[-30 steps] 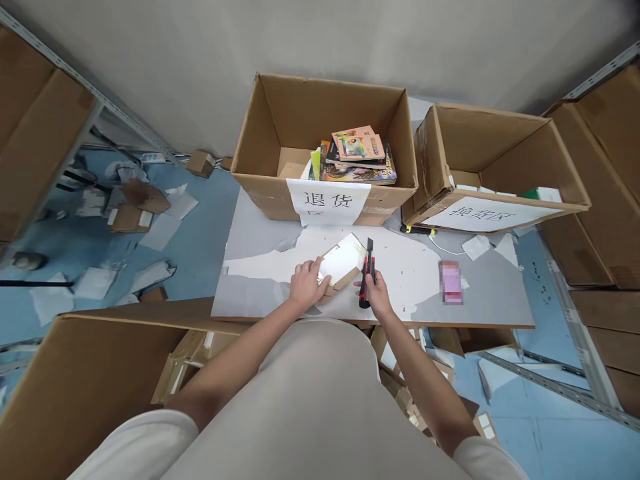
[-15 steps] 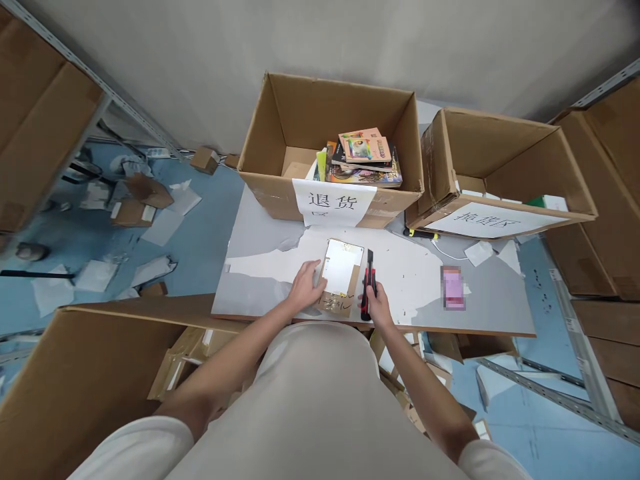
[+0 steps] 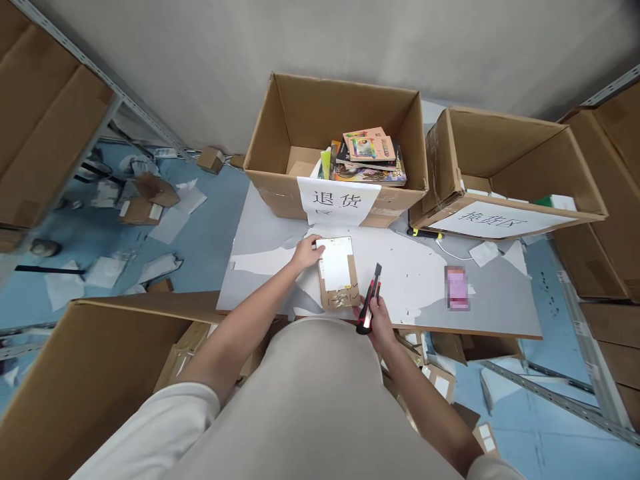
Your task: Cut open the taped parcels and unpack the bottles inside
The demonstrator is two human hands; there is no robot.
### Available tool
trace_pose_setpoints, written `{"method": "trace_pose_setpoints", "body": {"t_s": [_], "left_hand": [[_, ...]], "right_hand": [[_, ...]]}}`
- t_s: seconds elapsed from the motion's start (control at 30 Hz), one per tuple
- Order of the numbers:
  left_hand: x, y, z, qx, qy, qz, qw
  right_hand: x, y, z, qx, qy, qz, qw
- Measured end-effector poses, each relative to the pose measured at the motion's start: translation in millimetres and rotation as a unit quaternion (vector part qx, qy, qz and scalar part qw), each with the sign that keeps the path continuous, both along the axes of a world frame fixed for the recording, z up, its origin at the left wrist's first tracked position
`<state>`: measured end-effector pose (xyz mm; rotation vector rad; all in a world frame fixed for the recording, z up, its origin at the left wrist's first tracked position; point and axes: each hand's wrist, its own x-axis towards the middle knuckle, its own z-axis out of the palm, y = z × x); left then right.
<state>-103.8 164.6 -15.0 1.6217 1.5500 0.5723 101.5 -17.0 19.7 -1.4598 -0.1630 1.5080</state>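
In the head view, the package (image 3: 339, 274) is at the table (image 3: 500, 303), just on the person's side of the open carton of books (image 3: 334, 163); whether it rests flat or is slightly raised cannot be told. Its long axis runs away from the person, nearly straight toward that carton, with its white label (image 3: 337, 261) facing up and a glossy, taped-looking short end (image 3: 341, 299) turned toward the body. The left hand (image 3: 307, 252) grips the package's far left corner, thumb over the top face. The right hand (image 3: 379, 321) is just beside the opposite, near right corner, closed around a utility knife (image 3: 369, 307); whether its fingertips touch the package there is unclear. The two hands are thus apart, set diagonally across the package, the left clearly in contact, the right the closer one to the taped-looking end. The knife's blade points away from the person, leaning a little rightward, beside the package's right long edge and apart from it. Farther right of the package is a pixelated pink object (image 3: 457, 289).
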Motion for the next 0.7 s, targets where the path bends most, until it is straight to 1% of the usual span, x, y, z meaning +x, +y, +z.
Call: {"method": "trace_pose_setpoints", "body": {"t_s": [0.1, 0.13, 0.17, 0.23, 0.3, 0.33, 0.37, 0.4, 0.43, 0.5, 0.53, 0.57, 0.6, 0.63, 0.7], "left_hand": [[-19, -43, -4.3, 0.027, -0.02, 0.138, 0.99], [-24, -59, -6.4, 0.029, -0.028, 0.169, 0.985], [-27, -75, -8.2, 0.025, -0.031, 0.184, 0.982], [-29, -101, -10.0, 0.005, -0.021, 0.187, 0.982], [-29, -113, -6.9, 0.011, 0.012, 0.181, 0.983], [-28, -113, -3.2, 0.031, 0.036, 0.168, 0.985], [-26, -109, 1.6, 0.059, 0.064, 0.142, 0.986], [-24, -101, 7.3, 0.091, 0.094, 0.097, 0.987], [-22, -92, 13.2, 0.119, 0.124, 0.034, 0.985], [-17, -71, 23.6, 0.147, 0.176, -0.116, 0.966], [-14, -61, 27.2, 0.148, 0.196, -0.182, 0.952], [-10, -53, 29.5, 0.144, 0.211, -0.233, 0.938], [-7, -48, 30.4, 0.139, 0.223, -0.266, 0.928], [-4, -45, 30.3, 0.134, 0.233, -0.281, 0.921], [1, -43, 28.0, 0.129, 0.246, -0.282, 0.918]], "right_hand": [[20, 27, -6, 0.07, -0.106, 0.029, 0.992], [26, 38, -9, 0.091, -0.139, 0.044, 0.985], [31, 50, -12, 0.107, -0.164, 0.061, 0.979], [39, 70, -16, 0.125, -0.182, 0.084, 0.972], [46, 79, -17, 0.129, -0.174, 0.093, 0.972], [49, 79, -17, 0.124, -0.177, 0.099, 0.971], [53, 75, -16, 0.115, -0.192, 0.11, 0.968], [58, 67, -14, 0.101, -0.216, 0.129, 0.963], [62, 57, -13, 0.085, -0.243, 0.152, 0.954], [70, 35, -10, 0.054, -0.276, 0.202, 0.938], [73, 24, -10, 0.043, -0.276, 0.224, 0.934], [75, 14, -10, 0.037, -0.268, 0.24, 0.932], [75, 7, -10, 0.035, -0.257, 0.249, 0.933], [74, 1, -10, 0.035, -0.248, 0.253, 0.934], [71, -3, -11, 0.037, -0.237, 0.254, 0.937]]}}
